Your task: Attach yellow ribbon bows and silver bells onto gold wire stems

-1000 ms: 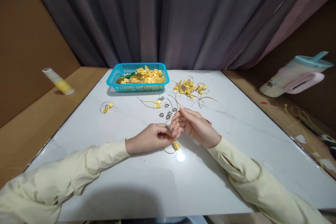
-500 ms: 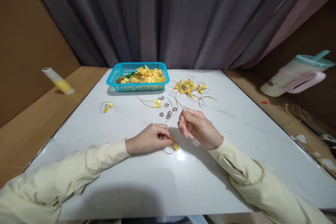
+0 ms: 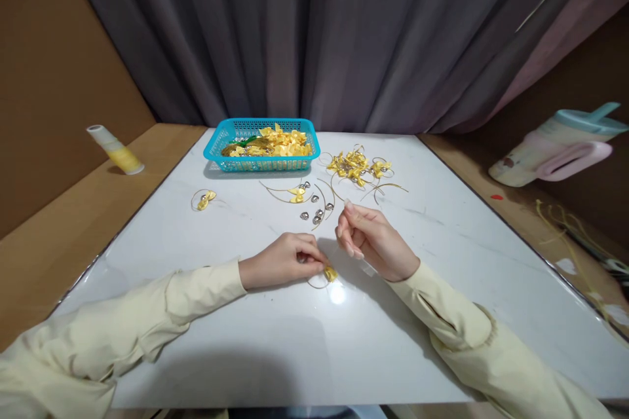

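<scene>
My left hand point(image 3: 289, 260) rests on the white tabletop, its fingers pinched on a small yellow ribbon bow point(image 3: 331, 273). A thin cord loop point(image 3: 318, 285) curves out from under the fingertips beside the bow. Raised to the right of it, my right hand point(image 3: 376, 239) is closed in a pinch between thumb and forefinger. What it pinches, if anything, is too fine to make out. A small clear strip point(image 3: 368, 268) shows below its curled fingers. Just beyond the hands lie several silver bells point(image 3: 318, 215), gold cord pieces and a loose yellow bow point(image 3: 297, 195).
A blue basket point(image 3: 262, 162) at the back holds yellow bows and a cord bundle. Looped bows point(image 3: 354, 165) are heaped to its right; another looped bow point(image 3: 206, 200) lies at left. A thread spool point(image 3: 116, 150) and a lidded tumbler point(image 3: 545, 147) stand on the sides.
The whole view has shifted slightly, so everything sits a little further right. Both hands keep nearly the same pose, and the bow stays under my left fingertips.
</scene>
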A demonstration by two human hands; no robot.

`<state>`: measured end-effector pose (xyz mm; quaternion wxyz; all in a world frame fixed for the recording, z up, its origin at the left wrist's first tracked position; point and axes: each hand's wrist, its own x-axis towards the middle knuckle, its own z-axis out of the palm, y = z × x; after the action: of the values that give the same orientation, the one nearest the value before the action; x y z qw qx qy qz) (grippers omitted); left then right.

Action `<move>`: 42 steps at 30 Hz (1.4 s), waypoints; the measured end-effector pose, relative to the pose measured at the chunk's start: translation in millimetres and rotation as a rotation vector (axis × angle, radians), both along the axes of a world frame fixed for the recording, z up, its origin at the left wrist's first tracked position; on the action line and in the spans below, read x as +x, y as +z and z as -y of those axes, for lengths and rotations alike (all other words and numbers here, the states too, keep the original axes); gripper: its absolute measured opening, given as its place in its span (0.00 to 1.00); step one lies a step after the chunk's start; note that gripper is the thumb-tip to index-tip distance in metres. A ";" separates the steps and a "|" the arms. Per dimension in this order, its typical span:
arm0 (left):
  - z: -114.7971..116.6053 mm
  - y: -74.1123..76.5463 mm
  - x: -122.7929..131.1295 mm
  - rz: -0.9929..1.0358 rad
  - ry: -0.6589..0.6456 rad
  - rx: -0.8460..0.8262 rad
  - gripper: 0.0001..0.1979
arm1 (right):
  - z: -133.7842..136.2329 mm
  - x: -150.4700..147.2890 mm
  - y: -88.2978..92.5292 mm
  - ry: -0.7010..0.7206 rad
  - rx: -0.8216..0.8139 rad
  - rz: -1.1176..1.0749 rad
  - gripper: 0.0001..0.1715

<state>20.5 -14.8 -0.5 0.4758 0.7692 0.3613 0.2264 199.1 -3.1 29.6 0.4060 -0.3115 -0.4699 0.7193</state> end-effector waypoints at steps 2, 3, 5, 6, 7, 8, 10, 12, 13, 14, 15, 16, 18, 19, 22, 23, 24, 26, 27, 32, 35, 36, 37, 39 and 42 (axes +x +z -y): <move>-0.6 0.2 -0.3 0.007 0.001 -0.010 0.09 | -1.6 0.7 -0.7 -0.001 0.001 0.001 0.18; -0.8 0.2 -0.4 0.009 -0.001 -0.011 0.09 | -2.3 1.0 -1.1 -0.003 0.001 0.001 0.18; -1.2 0.6 -0.7 0.008 -0.006 -0.009 0.09 | -3.5 1.5 -2.3 -0.005 0.003 -0.003 0.18; -1.4 0.9 -0.8 0.007 -0.008 -0.008 0.09 | -3.9 1.7 -2.8 -0.005 0.005 -0.005 0.18; -1.5 1.2 -0.9 0.005 -0.009 -0.007 0.10 | -4.1 1.7 -3.3 -0.003 0.007 -0.007 0.18; -1.5 1.6 -1.0 0.004 -0.009 -0.009 0.10 | -4.3 1.7 -3.7 -0.002 0.009 -0.009 0.18; -1.4 2.3 -1.0 0.005 -0.008 -0.016 0.10 | -4.4 1.6 -4.2 0.000 0.011 -0.009 0.18; -1.1 2.7 -1.0 0.008 -0.004 -0.026 0.10 | -4.3 1.3 -4.3 0.000 0.010 -0.014 0.18; -1.0 2.8 -1.0 0.009 -0.003 -0.031 0.09 | -4.3 1.1 -4.3 0.000 0.010 -0.019 0.18; -0.9 2.8 -1.0 0.010 -0.002 -0.035 0.09 | -4.2 0.9 -4.2 0.001 0.009 -0.024 0.18; -0.9 2.7 -0.9 0.009 -0.001 -0.038 0.09 | -4.1 0.6 -4.1 0.002 0.008 -0.027 0.18; -0.9 2.5 -0.8 0.007 0.000 -0.040 0.09 | -3.9 0.4 -3.9 0.003 0.008 -0.029 0.18; -1.1 2.1 -0.6 0.007 0.001 -0.047 0.08 | -3.5 0.0 -3.4 0.003 0.006 -0.025 0.18; -1.3 1.9 -0.5 0.005 0.001 -0.052 0.08 | -3.2 -0.1 -3.1 0.002 0.005 -0.022 0.18; -2.0 1.9 -0.5 -0.001 0.000 -0.071 0.08 | -1.8 -0.1 -1.9 0.004 0.008 -0.023 0.18; -2.2 2.0 -0.6 -0.002 0.000 -0.077 0.08 | -1.3 0.1 -1.4 0.006 0.009 -0.023 0.18; -2.4 2.1 -0.7 -0.001 0.002 -0.082 0.08 | -0.7 0.2 -0.9 0.007 0.010 -0.021 0.18; -2.7 2.3 -1.0 0.008 0.006 -0.089 0.08 | 0.5 0.3 0.0 0.004 0.015 -0.007 0.19; -2.7 2.3 -1.1 0.012 0.006 -0.088 0.07 | 1.1 0.3 0.3 0.001 0.019 0.001 0.19; -2.2 1.7 -0.8 0.000 -0.021 -0.034 0.08 | 3.2 -0.8 0.5 0.012 0.019 -0.005 0.18; -2.2 0.6 -0.8 0.002 -0.034 0.003 0.08 | 3.6 -1.0 -0.2 0.012 0.024 -0.019 0.19; -2.2 0.3 -0.9 0.001 -0.038 0.013 0.08 | 3.5 -0.9 -0.5 0.010 0.026 -0.023 0.18; -2.1 0.0 -1.1 -0.001 -0.041 0.019 0.08 | 3.4 -0.7 -0.6 0.007 0.028 -0.026 0.19; -1.9 0.1 -1.5 -0.005 -0.041 0.016 0.08 | 2.7 -0.2 -0.6 0.003 0.033 -0.026 0.19; -1.3 2.1 -1.5 -0.018 -0.046 0.006 0.08 | 0.5 0.4 -0.4 -0.014 0.036 -0.001 0.18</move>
<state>19.0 -13.5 1.6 0.4754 0.7808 0.3472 0.2094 199.4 -3.6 29.3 0.4167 -0.3072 -0.4804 0.7079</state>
